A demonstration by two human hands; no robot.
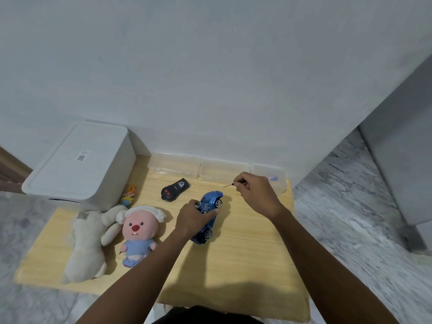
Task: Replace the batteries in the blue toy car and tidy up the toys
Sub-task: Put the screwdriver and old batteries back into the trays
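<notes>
The blue toy car stands on the low wooden table, its nose toward the wall. My left hand grips the car's middle from the left side. My right hand hovers just right of the car's front and is closed on a thin black screwdriver, whose metal tip points left. A black remote control with red buttons lies left of the car, a thin antenna wire trailing from it.
A white lidded storage box sits at the table's back left. Clear plastic bins line the wall. A cream plush, a pink-faced plush in blue and a small colourful figure lie at the left.
</notes>
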